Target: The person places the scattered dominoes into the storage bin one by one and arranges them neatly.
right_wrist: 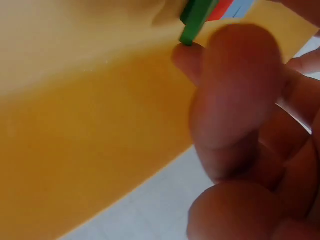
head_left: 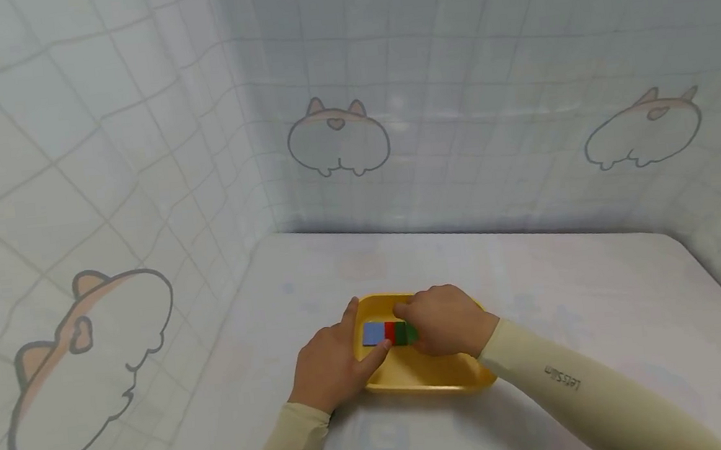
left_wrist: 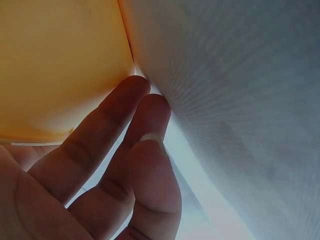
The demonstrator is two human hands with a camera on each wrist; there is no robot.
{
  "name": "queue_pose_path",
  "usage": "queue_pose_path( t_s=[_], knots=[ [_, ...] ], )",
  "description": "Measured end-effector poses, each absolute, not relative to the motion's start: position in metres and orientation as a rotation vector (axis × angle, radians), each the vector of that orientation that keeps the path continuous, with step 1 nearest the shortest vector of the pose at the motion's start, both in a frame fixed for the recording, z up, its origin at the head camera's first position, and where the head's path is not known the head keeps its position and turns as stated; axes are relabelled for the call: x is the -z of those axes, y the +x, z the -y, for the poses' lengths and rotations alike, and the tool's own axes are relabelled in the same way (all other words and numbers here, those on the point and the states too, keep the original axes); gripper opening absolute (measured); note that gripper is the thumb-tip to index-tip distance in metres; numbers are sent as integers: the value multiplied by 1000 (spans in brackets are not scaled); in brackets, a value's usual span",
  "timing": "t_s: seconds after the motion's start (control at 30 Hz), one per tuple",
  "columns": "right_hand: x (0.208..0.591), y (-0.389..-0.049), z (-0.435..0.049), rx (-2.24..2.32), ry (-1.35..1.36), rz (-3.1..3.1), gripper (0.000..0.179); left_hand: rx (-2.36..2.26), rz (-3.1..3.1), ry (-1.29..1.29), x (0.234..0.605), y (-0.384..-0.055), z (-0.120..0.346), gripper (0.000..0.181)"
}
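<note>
A yellow plastic tray point(head_left: 414, 375) stands on the white cloth. Inside, a blue block point(head_left: 374, 333), a red block point(head_left: 390, 332) and a dark green block point(head_left: 400, 333) lie in a row. My left hand point(head_left: 329, 362) grips the tray's left side, its thumb reaching over the rim to the red block. In the left wrist view its fingertips point(left_wrist: 132, 85) press along the tray's outside. My right hand point(head_left: 449, 321) leans in from the right and pinches a green piece point(head_left: 413, 334) at the row's right end; most of that piece is hidden by the fingers.
Pale gridded cloth walls point(head_left: 485, 97) with outlined corgi prints rise behind and at both sides. The white printed cloth surface point(head_left: 575, 291) extends right of the tray, and the left wall point(head_left: 203, 218) stands left of the left hand.
</note>
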State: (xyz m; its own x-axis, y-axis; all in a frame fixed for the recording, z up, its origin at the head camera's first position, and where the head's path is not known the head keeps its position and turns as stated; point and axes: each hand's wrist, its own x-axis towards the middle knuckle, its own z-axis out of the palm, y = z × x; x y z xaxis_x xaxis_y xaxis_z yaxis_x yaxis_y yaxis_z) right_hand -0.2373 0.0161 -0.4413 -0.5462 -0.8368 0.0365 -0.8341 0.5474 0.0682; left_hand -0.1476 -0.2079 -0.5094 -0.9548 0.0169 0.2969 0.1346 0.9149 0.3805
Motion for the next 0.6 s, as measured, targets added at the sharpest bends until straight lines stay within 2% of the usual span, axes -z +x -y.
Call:
queue_pose_path(
  t_s=[0.6],
  knots=[
    [452, -238, -8, 96, 1423, 2791, 26, 571, 2795, -122, 509, -143, 210, 106]
  ],
)
